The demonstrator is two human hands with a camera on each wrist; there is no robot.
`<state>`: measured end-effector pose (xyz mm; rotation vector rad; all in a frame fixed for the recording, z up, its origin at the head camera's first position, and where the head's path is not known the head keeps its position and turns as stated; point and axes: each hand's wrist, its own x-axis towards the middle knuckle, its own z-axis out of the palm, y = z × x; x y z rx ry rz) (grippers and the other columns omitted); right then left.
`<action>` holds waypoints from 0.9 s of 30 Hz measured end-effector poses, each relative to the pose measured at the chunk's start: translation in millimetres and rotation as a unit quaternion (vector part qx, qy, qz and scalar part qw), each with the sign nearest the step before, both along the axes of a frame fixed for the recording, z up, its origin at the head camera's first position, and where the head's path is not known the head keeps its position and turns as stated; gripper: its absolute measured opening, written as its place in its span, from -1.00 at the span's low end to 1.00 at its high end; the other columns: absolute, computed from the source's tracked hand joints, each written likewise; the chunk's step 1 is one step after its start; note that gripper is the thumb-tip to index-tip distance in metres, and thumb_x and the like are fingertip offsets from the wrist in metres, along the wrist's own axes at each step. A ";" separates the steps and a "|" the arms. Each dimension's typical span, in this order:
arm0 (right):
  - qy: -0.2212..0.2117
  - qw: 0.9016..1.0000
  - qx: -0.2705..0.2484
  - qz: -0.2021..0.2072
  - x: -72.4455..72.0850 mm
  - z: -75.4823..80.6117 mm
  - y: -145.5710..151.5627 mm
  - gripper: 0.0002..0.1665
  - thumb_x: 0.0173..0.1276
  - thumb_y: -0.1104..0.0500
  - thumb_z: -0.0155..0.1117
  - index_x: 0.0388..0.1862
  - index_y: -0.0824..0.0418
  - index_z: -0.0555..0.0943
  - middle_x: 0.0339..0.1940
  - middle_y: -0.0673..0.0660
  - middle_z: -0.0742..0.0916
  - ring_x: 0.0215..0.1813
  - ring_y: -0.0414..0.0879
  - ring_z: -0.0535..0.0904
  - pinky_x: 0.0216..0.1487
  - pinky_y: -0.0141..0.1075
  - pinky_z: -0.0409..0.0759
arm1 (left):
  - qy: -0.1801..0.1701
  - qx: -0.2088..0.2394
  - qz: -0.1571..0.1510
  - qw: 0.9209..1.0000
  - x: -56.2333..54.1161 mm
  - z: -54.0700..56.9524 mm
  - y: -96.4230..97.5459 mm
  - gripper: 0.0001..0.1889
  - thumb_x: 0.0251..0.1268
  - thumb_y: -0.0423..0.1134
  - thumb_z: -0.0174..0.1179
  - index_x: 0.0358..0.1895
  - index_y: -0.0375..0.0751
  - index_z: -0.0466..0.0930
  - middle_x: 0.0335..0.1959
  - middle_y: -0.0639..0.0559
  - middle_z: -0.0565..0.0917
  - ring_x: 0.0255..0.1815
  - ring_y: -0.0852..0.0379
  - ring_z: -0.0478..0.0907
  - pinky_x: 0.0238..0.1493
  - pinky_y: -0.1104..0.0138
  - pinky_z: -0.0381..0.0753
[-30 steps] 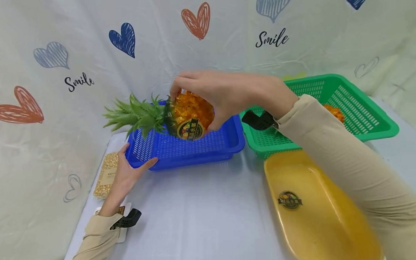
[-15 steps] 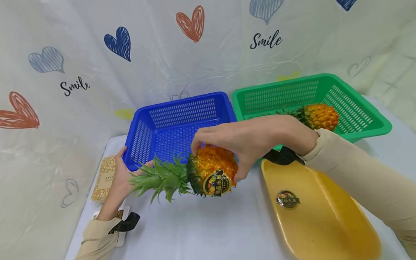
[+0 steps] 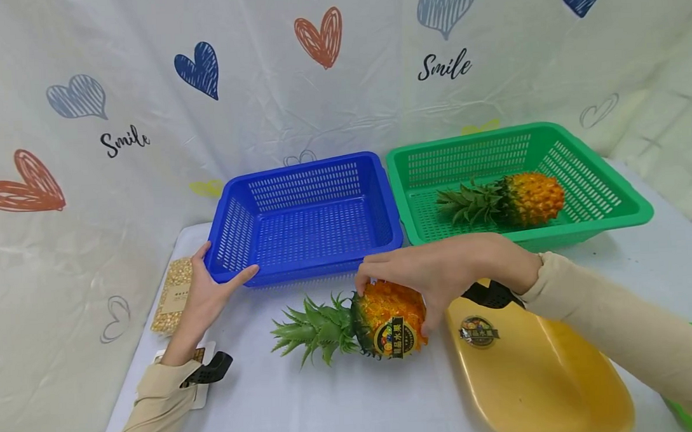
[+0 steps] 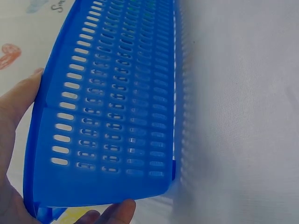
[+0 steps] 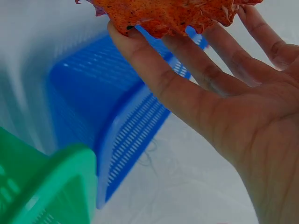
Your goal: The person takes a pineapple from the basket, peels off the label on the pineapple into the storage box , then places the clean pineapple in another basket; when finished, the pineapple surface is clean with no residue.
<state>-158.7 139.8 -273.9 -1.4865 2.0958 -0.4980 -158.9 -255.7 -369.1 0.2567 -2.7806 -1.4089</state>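
Note:
My right hand [image 3: 448, 273] grips an orange pineapple [image 3: 390, 306] from above, thumb on the near side. The fruit lies sideways in front of the blue basket, its green leafy crown [image 3: 318, 328] pointing left and a black-and-gold label facing the camera. In the right wrist view the fingertips touch the fruit's spiky orange skin [image 5: 173, 14]. My left hand [image 3: 208, 297] holds the left front corner of the blue plastic basket [image 3: 302, 268], thumb over the front rim. The left wrist view shows the basket's slotted wall [image 4: 103, 140] between thumb and fingers.
Right of the blue basket stands a green basket [image 3: 587, 226] with another pineapple [image 3: 531, 200] inside. A yellow tray [image 3: 534, 368] with a label lies at the front right. A bag of yellow kernels [image 3: 173, 301] and a partly hidden white pack [image 3: 199, 399] lie at the left edge.
My right hand has carried the pineapple from over the blue basket toward me and to the right, down near the table. My left hand has stayed at the basket corner.

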 end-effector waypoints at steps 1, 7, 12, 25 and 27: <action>-0.002 1.000 0.003 0.000 0.2 -3.5 -0.3 -0.04 0.06 0.04 0.76 0.35 0.07 0.38 0.23 -0.09 0.52 0.18 -0.20 0.49 0.25 -0.22 0.57 | -0.001 0.000 0.000 1.000 -0.1 -0.2 0.0 0.30 0.28 0.16 0.44 0.71 -0.09 -0.47 0.69 -0.37 -0.18 0.67 -0.35 -0.07 0.60 -0.20 0.05; -0.013 0.999 0.032 -0.007 -1.6 -20.8 -3.0 -0.07 0.06 0.08 0.76 0.32 0.05 0.39 0.19 -0.10 0.52 0.15 -0.20 0.50 0.23 -0.24 0.58 | -0.007 -0.003 0.001 1.000 0.6 0.3 0.1 0.29 0.30 0.13 0.44 0.70 -0.06 -0.49 0.70 -0.36 -0.20 0.67 -0.35 -0.08 0.60 -0.20 0.05; -0.013 0.998 0.056 -0.019 -2.4 -30.1 -3.2 -0.06 0.06 0.10 0.75 0.34 0.04 0.38 0.24 -0.08 0.54 0.21 -0.19 0.49 0.29 -0.21 0.56 | -0.013 -0.005 0.002 1.000 0.4 1.0 0.2 0.30 0.31 0.13 0.44 0.70 -0.03 -0.51 0.71 -0.34 -0.22 0.68 -0.33 -0.09 0.60 -0.19 0.04; -0.023 0.998 0.057 -0.030 -5.7 -40.1 -2.6 -0.03 0.09 0.13 0.73 0.42 0.02 0.38 0.29 -0.06 0.54 0.26 -0.15 0.48 0.30 -0.18 0.55 | -0.005 0.000 0.004 1.000 -0.5 0.5 0.8 0.30 0.29 0.16 0.44 0.70 -0.06 -0.48 0.69 -0.36 -0.18 0.67 -0.35 -0.07 0.59 -0.21 0.05; -0.027 0.997 0.058 -0.032 -6.0 -41.4 -2.3 -0.02 0.10 0.13 0.72 0.44 0.02 0.38 0.31 -0.05 0.54 0.29 -0.12 0.48 0.32 -0.15 0.54 | -0.006 0.002 0.003 1.000 -0.4 0.5 0.5 0.30 0.29 0.16 0.44 0.70 -0.05 -0.49 0.70 -0.36 -0.18 0.67 -0.34 -0.07 0.60 -0.20 0.05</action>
